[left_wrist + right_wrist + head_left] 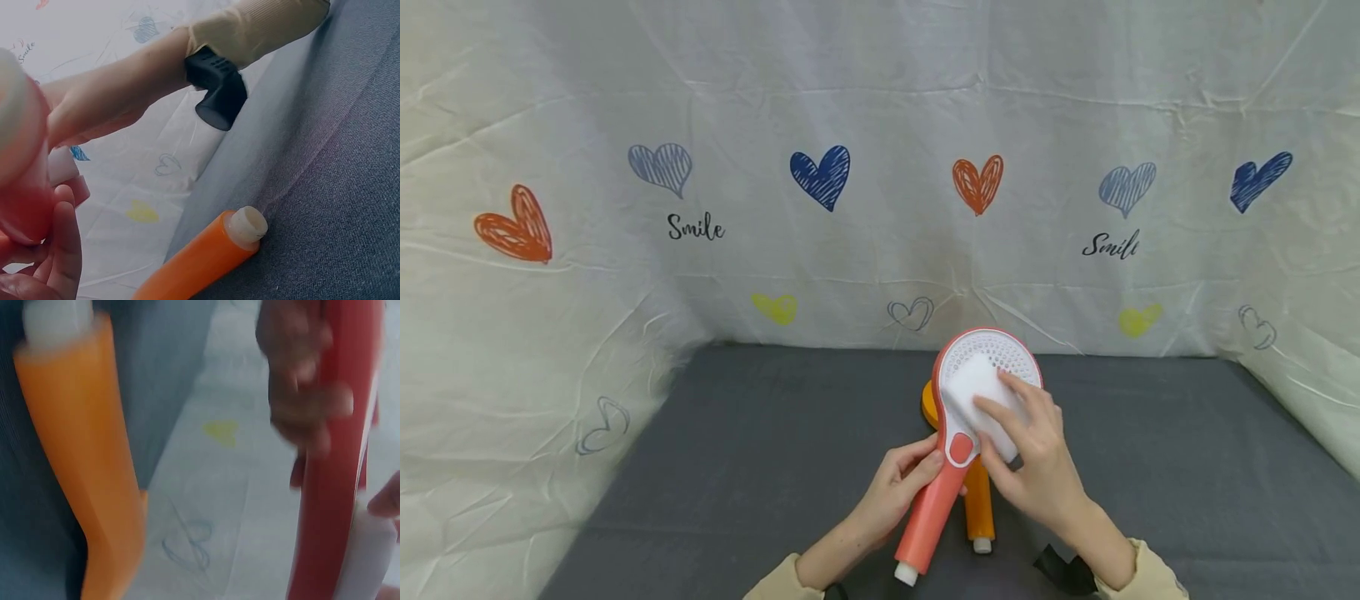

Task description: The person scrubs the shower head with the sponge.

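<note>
left hand point(898, 483) gripping red shower head point(958, 425), right hand point(1030, 458) pressing white cloth point(981, 392), open mat point(737, 467) leftward

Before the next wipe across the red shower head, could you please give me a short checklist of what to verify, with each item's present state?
1. Left hand grips the red shower head by its handle: ok.
2. Right hand presses the white cloth on its face: ok.
3. Cloth covers the whole face: not ok, holes show at top.
4. Orange shower head lies on the grey table, beneath: ok.
5. Face clean: cannot tell.
</note>
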`<state>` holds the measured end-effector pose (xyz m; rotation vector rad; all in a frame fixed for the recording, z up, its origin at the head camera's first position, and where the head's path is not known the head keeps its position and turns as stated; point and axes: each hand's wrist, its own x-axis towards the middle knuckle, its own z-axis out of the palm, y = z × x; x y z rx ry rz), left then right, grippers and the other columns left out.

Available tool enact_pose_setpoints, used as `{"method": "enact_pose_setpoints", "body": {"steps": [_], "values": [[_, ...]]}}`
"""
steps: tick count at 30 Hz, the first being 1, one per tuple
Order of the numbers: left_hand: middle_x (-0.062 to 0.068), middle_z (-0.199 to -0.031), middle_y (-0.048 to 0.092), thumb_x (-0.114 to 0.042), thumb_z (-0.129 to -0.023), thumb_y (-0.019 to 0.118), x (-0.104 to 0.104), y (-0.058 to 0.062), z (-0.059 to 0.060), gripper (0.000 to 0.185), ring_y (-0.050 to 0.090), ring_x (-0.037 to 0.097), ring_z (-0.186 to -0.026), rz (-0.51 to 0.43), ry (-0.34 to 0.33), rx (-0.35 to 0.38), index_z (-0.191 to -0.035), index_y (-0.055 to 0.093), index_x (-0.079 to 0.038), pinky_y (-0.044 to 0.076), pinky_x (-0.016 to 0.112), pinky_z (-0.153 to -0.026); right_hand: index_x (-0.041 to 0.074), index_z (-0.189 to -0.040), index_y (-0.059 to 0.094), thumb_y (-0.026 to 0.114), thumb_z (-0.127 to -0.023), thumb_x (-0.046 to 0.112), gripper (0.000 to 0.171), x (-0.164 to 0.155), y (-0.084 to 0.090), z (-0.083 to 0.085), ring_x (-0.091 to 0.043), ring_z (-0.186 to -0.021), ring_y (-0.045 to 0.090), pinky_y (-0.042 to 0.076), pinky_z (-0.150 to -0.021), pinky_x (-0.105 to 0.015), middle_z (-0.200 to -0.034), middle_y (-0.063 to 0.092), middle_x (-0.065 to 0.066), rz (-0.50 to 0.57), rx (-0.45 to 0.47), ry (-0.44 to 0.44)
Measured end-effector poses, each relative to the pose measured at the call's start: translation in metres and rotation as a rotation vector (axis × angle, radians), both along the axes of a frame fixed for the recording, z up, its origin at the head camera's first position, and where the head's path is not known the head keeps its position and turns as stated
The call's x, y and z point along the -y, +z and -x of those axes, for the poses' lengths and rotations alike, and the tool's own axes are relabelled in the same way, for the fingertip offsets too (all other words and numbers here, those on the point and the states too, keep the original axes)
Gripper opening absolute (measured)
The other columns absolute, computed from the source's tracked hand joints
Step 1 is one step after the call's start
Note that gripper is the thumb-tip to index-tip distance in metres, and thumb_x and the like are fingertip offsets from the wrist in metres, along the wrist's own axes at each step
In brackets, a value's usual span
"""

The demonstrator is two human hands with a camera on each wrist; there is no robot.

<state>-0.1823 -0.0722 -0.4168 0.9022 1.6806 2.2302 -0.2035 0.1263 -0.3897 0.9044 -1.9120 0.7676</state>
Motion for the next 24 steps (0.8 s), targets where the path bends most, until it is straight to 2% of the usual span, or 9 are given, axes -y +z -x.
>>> {"method": "enact_pose_setpoints", "body": {"steps": [2, 4, 8, 12, 15, 21, 24], "values": [[0.033, -0.108, 0.054, -0.012, -0.100, 0.040, 0.000, -0.001, 0.000, 0.040, 0.065, 0.015, -0.079, 0.001, 0.009, -0.010, -0.134, 0.041, 0.008, 0.053, 0.026, -0.071, 0.010, -0.110, 0.065, 0.049, -0.092, 0.032, 0.033, 0.002, -0.001, -0.002, -0.037, -0.109, 0.044, 0.030, -0.075, -0.045, -0.128, 0.047, -0.022, -0.020, -0.007, 0.024], [0.033, -0.109, 0.053, -0.012, -0.100, 0.041, 0.000, -0.001, 0.000, 0.040, 0.065, 0.015, -0.079, -0.003, 0.013, -0.008, -0.134, 0.040, 0.009, 0.053, 0.026, -0.071, 0.009, -0.109, 0.065, 0.050, -0.091, 0.030, 0.032, -0.001, 0.000, 0.001, -0.037, -0.109, 0.044, 0.029, -0.073, -0.044, -0.128, 0.048, -0.022, -0.002, -0.020, 0.007], [0.028, -0.111, 0.056, -0.011, -0.099, 0.042, -0.001, -0.001, -0.001, 0.041, 0.066, 0.016, -0.079, -0.017, 0.014, 0.005, -0.135, 0.039, 0.010, 0.053, 0.026, -0.072, 0.005, -0.108, 0.065, 0.053, -0.085, 0.023, 0.031, -0.015, 0.001, 0.015, -0.041, -0.105, 0.045, 0.027, -0.069, -0.044, -0.127, 0.049, -0.024, 0.092, -0.039, -0.110], [0.024, -0.112, 0.057, -0.012, -0.099, 0.042, -0.001, -0.001, -0.002, 0.042, 0.066, 0.018, -0.081, -0.019, 0.020, 0.031, -0.135, 0.038, 0.011, 0.053, 0.026, -0.074, 0.002, -0.109, 0.063, 0.054, -0.081, 0.017, 0.033, -0.025, -0.001, 0.018, -0.043, -0.106, 0.042, 0.026, -0.068, -0.044, -0.127, 0.047, -0.025, 0.155, 0.009, -0.198], [0.023, -0.109, 0.058, -0.013, -0.100, 0.041, 0.000, 0.000, -0.002, 0.042, 0.065, 0.017, -0.081, -0.008, 0.042, 0.045, -0.135, 0.039, 0.009, 0.052, 0.026, -0.074, 0.003, -0.109, 0.063, 0.053, -0.081, 0.018, 0.033, -0.023, -0.004, 0.013, -0.043, -0.105, 0.043, 0.026, -0.069, -0.044, -0.126, 0.047, -0.025, 0.133, 0.021, -0.175], [0.021, -0.101, 0.060, -0.015, -0.101, 0.038, 0.002, 0.002, -0.001, 0.042, 0.064, 0.016, -0.082, -0.003, 0.083, 0.056, -0.136, 0.038, 0.007, 0.052, 0.025, -0.072, 0.009, -0.109, 0.065, 0.048, -0.089, 0.028, 0.033, -0.011, -0.010, -0.004, -0.038, -0.105, 0.045, 0.028, -0.070, -0.042, -0.126, 0.049, -0.022, -0.003, -0.009, -0.033], [0.016, -0.104, 0.060, -0.016, -0.101, 0.038, 0.002, 0.003, 0.000, 0.043, 0.064, 0.016, -0.082, -0.012, 0.083, 0.067, -0.137, 0.036, 0.008, 0.052, 0.025, -0.073, 0.007, -0.109, 0.065, 0.049, -0.088, 0.027, 0.033, -0.013, -0.008, -0.001, -0.038, -0.104, 0.046, 0.028, -0.069, -0.042, -0.126, 0.050, -0.022, 0.018, -0.011, -0.056]]}}
